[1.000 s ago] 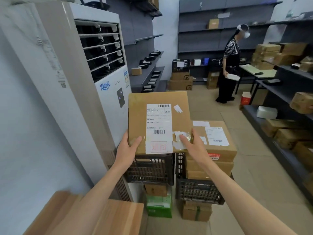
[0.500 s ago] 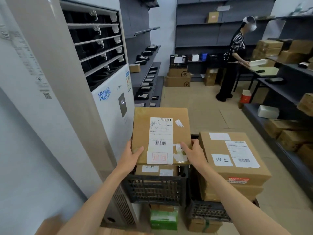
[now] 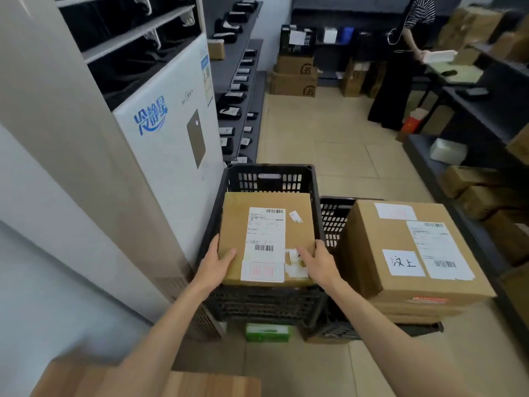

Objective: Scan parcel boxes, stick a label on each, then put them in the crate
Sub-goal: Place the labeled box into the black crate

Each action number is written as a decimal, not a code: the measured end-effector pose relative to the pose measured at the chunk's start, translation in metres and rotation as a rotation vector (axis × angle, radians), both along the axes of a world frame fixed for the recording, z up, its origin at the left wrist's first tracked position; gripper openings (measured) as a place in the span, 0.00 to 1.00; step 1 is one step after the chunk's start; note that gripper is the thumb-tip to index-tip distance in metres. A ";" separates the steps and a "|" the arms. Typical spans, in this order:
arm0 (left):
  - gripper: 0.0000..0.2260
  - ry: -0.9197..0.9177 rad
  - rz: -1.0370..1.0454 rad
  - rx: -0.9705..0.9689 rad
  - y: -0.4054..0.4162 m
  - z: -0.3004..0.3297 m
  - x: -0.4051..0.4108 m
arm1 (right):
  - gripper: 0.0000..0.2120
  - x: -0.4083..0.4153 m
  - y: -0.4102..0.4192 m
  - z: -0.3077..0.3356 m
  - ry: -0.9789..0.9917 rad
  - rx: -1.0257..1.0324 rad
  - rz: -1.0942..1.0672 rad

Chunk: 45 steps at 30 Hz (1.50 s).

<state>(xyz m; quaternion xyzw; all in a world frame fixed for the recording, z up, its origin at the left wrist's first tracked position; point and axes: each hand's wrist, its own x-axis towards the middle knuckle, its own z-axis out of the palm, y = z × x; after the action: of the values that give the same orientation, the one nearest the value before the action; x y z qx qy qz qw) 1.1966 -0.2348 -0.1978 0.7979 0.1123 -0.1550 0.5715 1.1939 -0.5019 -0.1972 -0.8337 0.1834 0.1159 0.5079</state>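
A flat cardboard parcel box (image 3: 266, 239) is held level over the opening of a black slatted crate (image 3: 269, 179), label side up, with its near edge sitting about at the crate's near rim. The near-left corner is gripped by the left hand (image 3: 214, 266): thumb laid on top of the cardboard, the other fingers tucked underneath and hidden. The near-right corner is taken by the right hand (image 3: 317, 265) the same way, thumb on top beside some torn white sticker scraps, fingers curled under the edge (so the box is pinched between thumb and fingers on both sides). A long white shipping label (image 3: 264, 242) with barcodes and a red stamp runs down the middle of the lid, right between the two thumbs. Whether the box already rests on anything inside the crate can't be told. Just right of the crate, a bigger labelled carton (image 3: 412, 253) is stacked on other boxes in a second crate. A white floor-standing air conditioner (image 3: 160, 133) is seen at the left.
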 end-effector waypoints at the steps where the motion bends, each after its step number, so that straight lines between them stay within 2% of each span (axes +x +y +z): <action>1: 0.29 0.001 0.007 0.005 0.000 -0.004 0.002 | 0.20 0.003 0.002 -0.005 0.034 -0.003 0.006; 7: 0.28 0.048 -0.030 0.068 -0.003 -0.024 0.011 | 0.17 0.011 0.007 -0.033 0.169 -0.030 -0.023; 13: 0.28 0.133 -0.054 0.089 -0.007 -0.041 0.017 | 0.22 0.016 0.005 -0.042 0.273 -0.068 -0.027; 17: 0.28 0.140 -0.066 0.136 -0.007 -0.037 0.022 | 0.23 0.019 0.010 -0.038 0.267 -0.121 -0.015; 20: 0.30 0.080 -0.125 0.285 -0.008 -0.027 0.026 | 0.24 0.022 0.015 -0.028 0.178 -0.266 0.068; 22: 0.31 0.003 -0.149 0.442 -0.007 -0.013 0.029 | 0.20 0.025 0.020 -0.010 0.052 -0.469 0.194; 24: 0.26 -0.094 -0.195 0.558 -0.005 0.008 0.032 | 0.16 0.029 0.029 0.015 -0.100 -0.650 0.362; 28: 0.17 -0.237 -0.240 0.753 0.001 0.053 0.024 | 0.19 0.035 0.056 0.063 -0.322 -0.765 0.610; 30: 0.16 -0.260 -0.193 0.840 0.012 0.070 0.010 | 0.17 0.035 0.072 0.081 -0.404 -0.764 0.707; 34: 0.17 -0.215 -0.015 0.891 0.036 0.096 -0.045 | 0.12 0.022 0.114 0.105 -0.547 -0.723 0.907; 37: 0.17 -0.175 0.119 1.022 0.053 0.112 -0.107 | 0.15 0.000 0.146 0.110 -0.647 -0.676 1.066; 42: 0.17 0.008 0.428 1.116 0.072 0.119 -0.238 | 0.17 -0.062 0.197 0.108 -0.735 -0.462 1.363; 45: 0.18 0.131 0.577 1.126 0.071 0.117 -0.321 | 0.16 -0.107 0.220 0.108 -0.845 -0.415 1.510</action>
<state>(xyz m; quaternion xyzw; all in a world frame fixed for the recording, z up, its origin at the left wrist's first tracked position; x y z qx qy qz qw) 0.8753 -0.1642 -0.0807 0.9027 0.4217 0.0397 0.0750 1.0865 -0.2815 -0.0895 -0.7805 -0.6006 0.0671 0.1599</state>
